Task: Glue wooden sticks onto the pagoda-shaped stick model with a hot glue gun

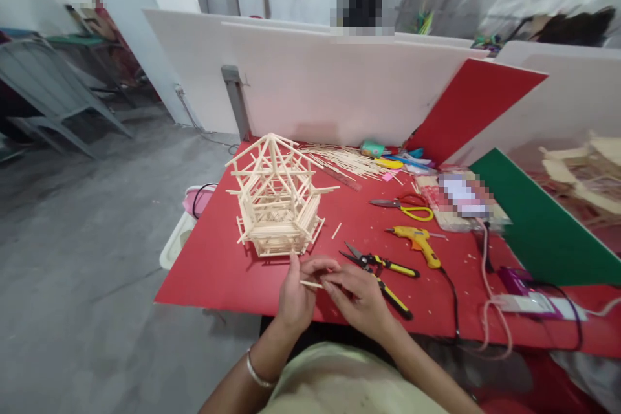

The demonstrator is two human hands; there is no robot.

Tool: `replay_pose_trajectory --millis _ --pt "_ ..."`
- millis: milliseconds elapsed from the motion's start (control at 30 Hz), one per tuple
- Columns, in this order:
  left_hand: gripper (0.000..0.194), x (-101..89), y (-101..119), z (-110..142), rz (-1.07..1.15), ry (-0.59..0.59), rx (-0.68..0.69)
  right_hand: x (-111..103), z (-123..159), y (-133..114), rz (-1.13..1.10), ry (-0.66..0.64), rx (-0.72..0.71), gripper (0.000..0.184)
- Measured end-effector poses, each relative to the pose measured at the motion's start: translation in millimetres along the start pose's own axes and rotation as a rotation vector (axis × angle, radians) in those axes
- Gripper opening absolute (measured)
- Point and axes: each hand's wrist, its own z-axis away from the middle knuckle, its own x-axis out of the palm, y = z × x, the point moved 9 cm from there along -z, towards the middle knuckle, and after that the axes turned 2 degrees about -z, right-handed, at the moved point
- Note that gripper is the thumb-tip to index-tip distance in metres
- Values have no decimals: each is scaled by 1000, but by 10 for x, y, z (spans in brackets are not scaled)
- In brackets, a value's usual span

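Observation:
My right hand [358,296] pinches one end of a short, thin wooden stick [310,284] between thumb and fingers. The stick's other end reaches across the palm of my left hand [297,294]. That hand is open, its thumb pointing up and apart from the fingers, which curve over toward my right fingertips. Just beyond my left thumb stands a pavilion model [279,207] built of pale sticks, with a pointed open-frame roof and a railed base. Yellow-and-black pliers [395,266] lie close to my right hand, partly hidden behind it.
On the red tabletop [218,278] lie a yellow glue gun [420,242] with a cord, scissors [402,206], a loose short stick [336,231] and a pile of long sticks [344,160]. A white partition [330,84] borders the back. A green board [548,226] leans at right.

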Motion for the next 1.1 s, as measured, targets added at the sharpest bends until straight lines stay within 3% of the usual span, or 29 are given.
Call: replay_pose_trajectory --millis 167,300,367,433,567,667,767,833,900,967,1100 --pt "72 99 116 -18 -31 2 105 -100 -65 -39 -81 19 19 15" --pt "45 295 56 -9 -96 -35 171 -487 -27 32 -55 233 107 13" --pt "34 370 -34 -29 -160 -12 185 -632 14 76 -70 273 139 14" --pt "24 432 -91 -55 -222 21 228 -712 54 97 -87 257 130 14" --pt "22 519 -145 -93 -351 70 291 -808 157 226 -82 179 144 18" --pt "26 513 -200 -113 -403 122 257 -965 243 482 3 134 223 21" --pt "30 536 -258 -127 -402 138 217 -1297 329 854 220 154 341 35" --pt "32 578 -284 -132 -380 132 203 -1541 384 1112 423 148 418 32" --pt "34 618 -305 -135 -359 123 191 -1788 473 1387 650 140 548 29" --pt "35 639 -322 -138 -351 122 177 -1989 613 1666 798 120 734 40" --pt "34 628 -355 -165 -356 126 147 -2122 864 2063 793 71 967 48"
